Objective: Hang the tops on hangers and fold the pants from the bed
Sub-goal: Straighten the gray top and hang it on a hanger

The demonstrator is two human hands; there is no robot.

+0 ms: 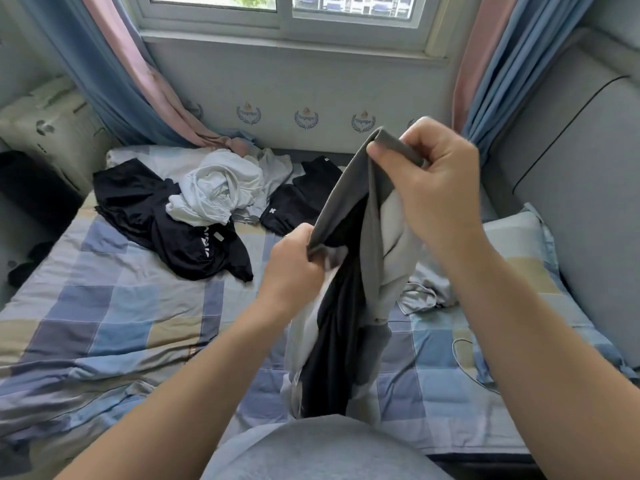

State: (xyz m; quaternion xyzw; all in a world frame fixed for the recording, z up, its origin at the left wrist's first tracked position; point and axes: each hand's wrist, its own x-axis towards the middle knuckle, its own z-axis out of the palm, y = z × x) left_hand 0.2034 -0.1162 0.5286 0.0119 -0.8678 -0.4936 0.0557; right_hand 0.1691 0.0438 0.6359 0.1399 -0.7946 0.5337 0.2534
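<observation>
The colour-block garment [349,188] is held up above the bed [121,306], between the two hands and in front of the person's torso. It is soft, thin knit fabric in three panels: dark grey at the top edge, pale grey on the right and black down the centre. The fabric hangs in long vertical folds. Its lower end drops behind the person's grey shirt [322,452] and is cut off there. Whether it is a top or a pair of pants cannot be determined.

The right hand [440,181] pinches the upper end of the dark grey edge, with its fingers curled over the fabric. The left hand [294,258] grips the same edge lower down, in a closed fist round bunched cloth.

The bed carries a checked cover in blue, grey and beige squares, creased throughout.

- A black garment with white lettering [194,237] lies spread on it; the lettering is folded and unreadable.
- A crumpled white garment [214,192] rests on top of the black one in a rounded heap.
- A black garment with a white cross mark [298,202] lies just beside the heap, partly hidden by the held fabric.
- A rumpled pale grey garment [426,292] lies near the checked pillow [519,244], partly hidden by the right forearm.

Blue and pink curtains [114,81] drape onto the bed's far edge.
</observation>
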